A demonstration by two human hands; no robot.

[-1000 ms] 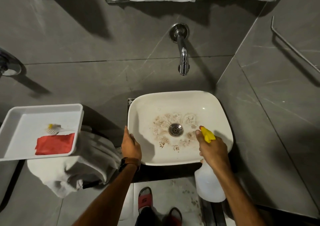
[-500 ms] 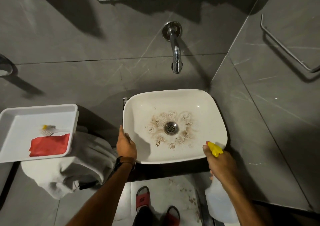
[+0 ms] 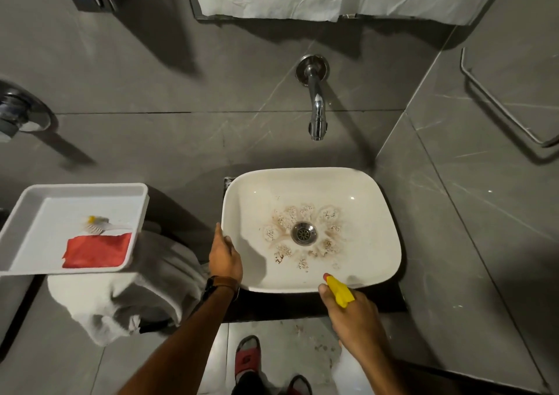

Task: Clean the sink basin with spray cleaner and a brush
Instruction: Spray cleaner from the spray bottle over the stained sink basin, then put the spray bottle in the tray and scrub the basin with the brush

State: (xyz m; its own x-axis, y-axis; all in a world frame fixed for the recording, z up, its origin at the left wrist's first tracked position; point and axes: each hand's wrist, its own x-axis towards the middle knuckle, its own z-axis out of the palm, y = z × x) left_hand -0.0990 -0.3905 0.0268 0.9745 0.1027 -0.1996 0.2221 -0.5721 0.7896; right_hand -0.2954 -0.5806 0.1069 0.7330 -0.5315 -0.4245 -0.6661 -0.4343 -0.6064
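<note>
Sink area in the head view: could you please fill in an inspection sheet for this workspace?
Surface: white sink basin with brown stains and foamy patches ringing the drain.
Job's things: spray bottle with yellow nozzle aimed into the basin; brush lying in the white tray.
Clutter: red cloth in the tray; white towel heaped under it.
Grippers: left hand grips the basin's left rim; right hand is closed around the spray bottle.
Cables: nothing seen.
Surroundings: wall faucet above the basin, no water running; grey tiled walls; red sandals on the floor.
</note>
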